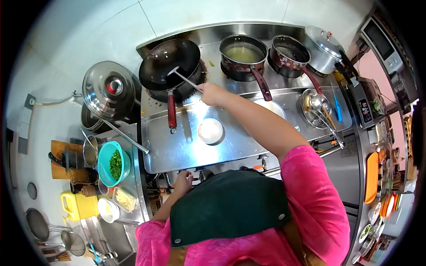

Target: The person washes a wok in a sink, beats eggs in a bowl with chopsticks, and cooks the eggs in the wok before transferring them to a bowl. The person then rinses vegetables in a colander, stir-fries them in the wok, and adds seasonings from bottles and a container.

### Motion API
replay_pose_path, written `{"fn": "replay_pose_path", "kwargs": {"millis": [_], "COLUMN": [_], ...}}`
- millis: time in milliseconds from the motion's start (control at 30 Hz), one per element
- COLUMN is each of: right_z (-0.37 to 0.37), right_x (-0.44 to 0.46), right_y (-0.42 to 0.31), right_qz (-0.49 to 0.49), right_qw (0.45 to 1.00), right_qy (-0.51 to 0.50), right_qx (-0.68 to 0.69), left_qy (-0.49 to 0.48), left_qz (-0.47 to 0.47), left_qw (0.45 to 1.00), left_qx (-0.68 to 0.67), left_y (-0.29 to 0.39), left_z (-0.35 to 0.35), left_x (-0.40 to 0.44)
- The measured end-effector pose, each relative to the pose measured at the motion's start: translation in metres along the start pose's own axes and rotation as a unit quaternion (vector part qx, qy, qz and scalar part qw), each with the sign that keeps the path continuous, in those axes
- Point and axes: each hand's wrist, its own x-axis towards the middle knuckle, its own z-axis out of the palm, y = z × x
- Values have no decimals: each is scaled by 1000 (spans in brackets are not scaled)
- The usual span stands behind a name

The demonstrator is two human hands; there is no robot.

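Note:
My right hand point(212, 94) is closed round the handle of a metal spatula point(188, 80), whose flat head is over the dark wok point(164, 64). The wok sits on the left burner, its red handle pointing toward me. A white bowl point(210, 131) stands on the steel counter point(168, 153) below my right hand. My left hand point(183, 181) is low at the stove's front edge, by the knobs, with its fingers curled; what they hold, if anything, is hidden.
Two saucepans point(243, 54) point(290, 55) and a pressure cooker point(321, 51) stand right of the wok. A large lidded pot point(108, 91) is at left, above a teal bowl point(124, 165) of chopped greens. Ladles lie in a bowl point(306, 104) at right.

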Motion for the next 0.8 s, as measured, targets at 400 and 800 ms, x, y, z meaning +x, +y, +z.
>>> {"fn": "replay_pose_path", "kwargs": {"millis": [400, 800], "right_z": [41, 14], "right_x": [-303, -248], "right_y": [164, 223], "right_qz": [24, 35], "right_qw": [956, 843], "right_qy": [25, 399], "right_qx": [292, 359], "left_qy": [-173, -211], "left_qz": [-46, -11], "left_qw": [961, 971], "left_qx": [213, 113], "left_y": [-60, 84], "left_z": [77, 25], "left_x": [-11, 32]}}
